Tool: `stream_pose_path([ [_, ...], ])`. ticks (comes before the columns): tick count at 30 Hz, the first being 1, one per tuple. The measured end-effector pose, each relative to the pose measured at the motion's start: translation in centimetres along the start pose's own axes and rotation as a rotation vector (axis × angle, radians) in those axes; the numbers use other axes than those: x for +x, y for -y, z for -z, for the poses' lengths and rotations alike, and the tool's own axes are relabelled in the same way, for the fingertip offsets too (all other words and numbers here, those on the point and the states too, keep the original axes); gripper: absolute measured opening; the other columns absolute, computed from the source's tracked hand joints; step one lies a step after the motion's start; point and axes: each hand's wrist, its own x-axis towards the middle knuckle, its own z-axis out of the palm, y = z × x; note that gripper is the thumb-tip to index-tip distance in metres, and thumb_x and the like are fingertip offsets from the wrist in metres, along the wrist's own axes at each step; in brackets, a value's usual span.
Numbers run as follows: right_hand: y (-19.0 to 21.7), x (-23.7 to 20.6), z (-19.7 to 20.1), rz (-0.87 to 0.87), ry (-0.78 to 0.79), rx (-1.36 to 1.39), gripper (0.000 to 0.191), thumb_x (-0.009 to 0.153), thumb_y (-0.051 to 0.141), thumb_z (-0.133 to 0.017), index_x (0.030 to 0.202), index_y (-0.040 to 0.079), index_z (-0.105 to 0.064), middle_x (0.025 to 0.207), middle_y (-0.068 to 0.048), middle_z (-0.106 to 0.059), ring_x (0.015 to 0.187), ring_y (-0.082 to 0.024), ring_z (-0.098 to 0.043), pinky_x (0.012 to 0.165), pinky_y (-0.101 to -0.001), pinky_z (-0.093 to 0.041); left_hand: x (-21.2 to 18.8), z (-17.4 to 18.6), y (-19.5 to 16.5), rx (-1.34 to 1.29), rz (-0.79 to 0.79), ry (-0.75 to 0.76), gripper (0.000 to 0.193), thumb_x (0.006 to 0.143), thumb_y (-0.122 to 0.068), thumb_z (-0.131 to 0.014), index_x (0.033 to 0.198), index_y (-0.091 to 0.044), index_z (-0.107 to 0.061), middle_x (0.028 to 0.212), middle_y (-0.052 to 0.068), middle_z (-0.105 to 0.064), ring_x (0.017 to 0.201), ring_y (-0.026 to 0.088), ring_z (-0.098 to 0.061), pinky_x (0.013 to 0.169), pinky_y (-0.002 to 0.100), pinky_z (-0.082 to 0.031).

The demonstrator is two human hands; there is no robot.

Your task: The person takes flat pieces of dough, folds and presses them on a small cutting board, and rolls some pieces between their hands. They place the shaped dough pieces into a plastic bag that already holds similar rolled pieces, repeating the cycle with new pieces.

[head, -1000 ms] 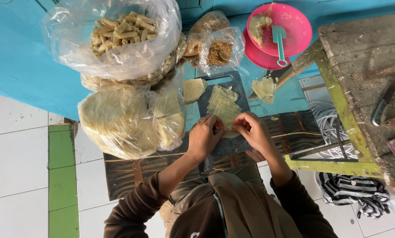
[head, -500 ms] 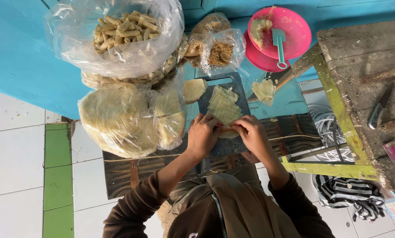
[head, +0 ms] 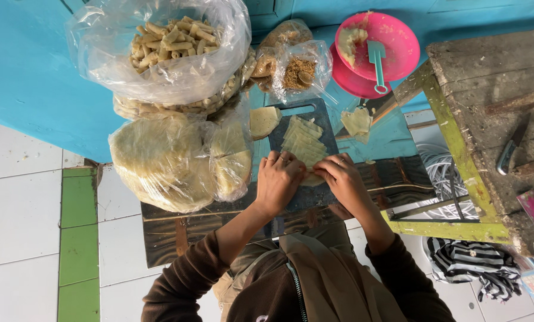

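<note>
Both hands, left (head: 279, 179) and right (head: 341, 179), are pinching a wrapper (head: 312, 177) on the board (head: 291, 113), probably mid-roll; next needs even finger pressure.

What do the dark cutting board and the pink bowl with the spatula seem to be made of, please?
The cutting board looks like matte dark plastic, judging by its moulded handle slot. The pink bowl seems glossy plastic, given its bright uniform colour and sheen. The teal spatula likewise looks plastic.

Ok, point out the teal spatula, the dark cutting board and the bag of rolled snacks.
teal spatula (head: 376, 58), head view, on its blade.
dark cutting board (head: 291, 119), head view, bare upper part.
bag of rolled snacks (head: 165, 45), head view, on the rolls inside.
</note>
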Motion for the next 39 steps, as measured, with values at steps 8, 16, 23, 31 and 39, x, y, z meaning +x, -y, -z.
stream_pose_path([
  [8, -0.6, 1.2, -0.6, 0.015, -0.01, -0.003, 0.02, 0.087, -0.007, -0.069, 0.104, 0.002, -0.069, 0.107, -0.012, -0.064, 0.104, -0.033, -0.06, 0.088, -0.0431, -0.051, 1.0, -0.8, 0.1, 0.034, 0.137, 0.002, 0.016, 0.089, -0.027, -0.076, 0.092, -0.014, -0.067, 0.097, 0.005, -0.062, 0.097, 0.029, -0.057, 0.082, 0.044, -0.042],
  [16, 0.1, 1.1, 1.1, 0.1, 0.06, -0.119, 0.034, 0.084, -0.008, -0.067, 0.115, 0.003, -0.071, 0.112, -0.01, -0.067, 0.105, -0.033, -0.06, 0.09, -0.0436, -0.052, 0.2, -0.6, -0.1, -0.029, 0.127, 0.056, 0.042, 0.083, -0.034, -0.081, 0.106, -0.01, -0.056, 0.102, 0.008, -0.061, 0.1, 0.032, -0.057, 0.083, 0.045, -0.044],
  [23, -0.7, 1.1, 1.3, 0.096, 0.054, -0.196, 0.046, 0.076, -0.013, -0.064, 0.117, 0.006, -0.075, 0.11, -0.009, -0.068, 0.103, -0.031, -0.059, 0.089, -0.0411, -0.052, 0.2, -0.1, -0.4, 0.008, 0.14, 0.099, 0.043, 0.08, -0.035, -0.082, 0.104, -0.011, -0.056, 0.102, 0.008, -0.062, 0.1, 0.032, -0.057, 0.085, 0.045, -0.044],
  [31, -2.1, 0.6, 7.5, -0.033, 0.132, -0.224, 0.04, 0.081, -0.006, -0.07, 0.118, 0.011, -0.077, 0.106, -0.007, -0.072, 0.096, -0.029, -0.062, 0.084, -0.0385, -0.052, -0.2, -0.3, -1.2, 0.041, 0.167, 0.17, 0.029, 0.09, -0.032, -0.074, 0.101, -0.011, -0.058, 0.102, 0.009, -0.06, 0.101, 0.031, -0.056, 0.086, 0.045, -0.044],
  [39, 2.2, 10.5, 7.7, 0.366, -0.888, 0.241, 0.018, 0.105, -0.001, -0.073, 0.118, 0.003, -0.062, 0.119, -0.009, -0.065, 0.104, -0.017, -0.062, 0.087, -0.0331, -0.055, -0.3, -0.3, -1.4, 0.022, 0.128, 0.162, 0.029, 0.085, -0.03, -0.073, 0.098, -0.007, -0.059, 0.105, 0.015, -0.058, 0.101, 0.035, -0.055, 0.086, 0.047, -0.045],
])
